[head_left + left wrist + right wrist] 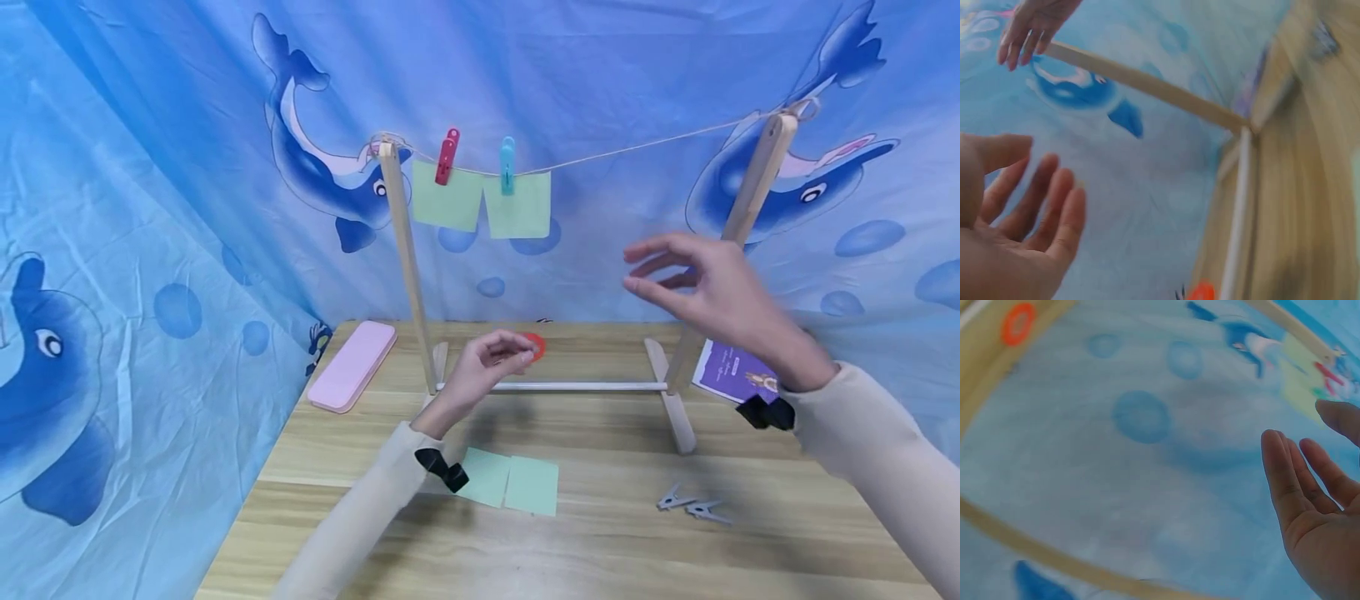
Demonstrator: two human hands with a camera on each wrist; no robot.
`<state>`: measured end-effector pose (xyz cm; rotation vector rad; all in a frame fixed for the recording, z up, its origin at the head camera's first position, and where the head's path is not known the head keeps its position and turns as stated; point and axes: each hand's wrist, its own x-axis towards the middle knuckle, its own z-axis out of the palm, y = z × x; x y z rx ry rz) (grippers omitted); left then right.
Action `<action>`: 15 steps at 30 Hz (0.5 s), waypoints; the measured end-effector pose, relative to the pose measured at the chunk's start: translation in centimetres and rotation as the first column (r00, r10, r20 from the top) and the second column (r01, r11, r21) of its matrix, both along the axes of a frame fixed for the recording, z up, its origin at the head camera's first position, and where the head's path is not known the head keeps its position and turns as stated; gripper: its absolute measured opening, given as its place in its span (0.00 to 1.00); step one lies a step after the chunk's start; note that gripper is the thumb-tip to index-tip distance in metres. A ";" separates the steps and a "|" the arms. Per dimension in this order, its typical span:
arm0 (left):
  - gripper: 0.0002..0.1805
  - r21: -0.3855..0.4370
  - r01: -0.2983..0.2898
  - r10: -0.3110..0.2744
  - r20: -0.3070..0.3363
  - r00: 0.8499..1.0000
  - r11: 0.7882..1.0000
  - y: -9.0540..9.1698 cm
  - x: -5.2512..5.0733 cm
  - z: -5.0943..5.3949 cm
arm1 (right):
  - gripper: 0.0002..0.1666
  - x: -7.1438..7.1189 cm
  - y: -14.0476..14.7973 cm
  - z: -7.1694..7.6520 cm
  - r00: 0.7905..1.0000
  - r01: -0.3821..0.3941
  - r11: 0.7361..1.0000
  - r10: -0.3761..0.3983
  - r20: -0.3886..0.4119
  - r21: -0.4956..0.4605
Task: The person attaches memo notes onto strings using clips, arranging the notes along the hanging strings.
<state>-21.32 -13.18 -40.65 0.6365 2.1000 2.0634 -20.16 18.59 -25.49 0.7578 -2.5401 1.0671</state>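
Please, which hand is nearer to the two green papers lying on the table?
Left. The left hand is in the air just beyond the green papers, without touching them; the right hand is higher and farther away, off to their right.

Pink case (352, 367), L side of wood tbl (600, 550); purple bklt (735, 372), R; orange-red ring (541, 343) nr back; dolphin-print curtain (600, 75) behind.

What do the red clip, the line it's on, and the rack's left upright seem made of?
The red clip looks like smooth plastic, judging by its even, saturated color. The line seems to be matte twine, natural or synthetic, being thin and tan. The left upright is probably bare wood, given its pale tan tone.
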 end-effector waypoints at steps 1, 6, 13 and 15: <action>0.13 -0.057 0.006 -0.007 -0.014 1.000 0.998 -0.5 0.2 -0.4 | 0.18 0.1 0.4 -0.8 1.000 0.003 1.000 -0.003 0.008 0.007; 0.14 -0.248 0.007 -0.023 -0.062 0.998 0.969 -2.8 0.9 -2.2 | 0.16 0.5 2.1 -4.3 0.999 0.012 1.000 -0.012 0.050 0.017; 0.17 -0.343 -0.022 -0.014 -0.100 0.995 0.939 -5.0 1.5 -4.2 | 0.15 1.9 4.5 -9.5 0.997 -0.012 0.998 0.007 0.080 0.058; 0.18 -0.374 -0.019 -0.019 -0.097 0.995 0.927 -5.5 1.7 -4.5 | 0.14 2.3 5.1 -11.0 0.997 -0.025 0.998 0.020 0.078 0.064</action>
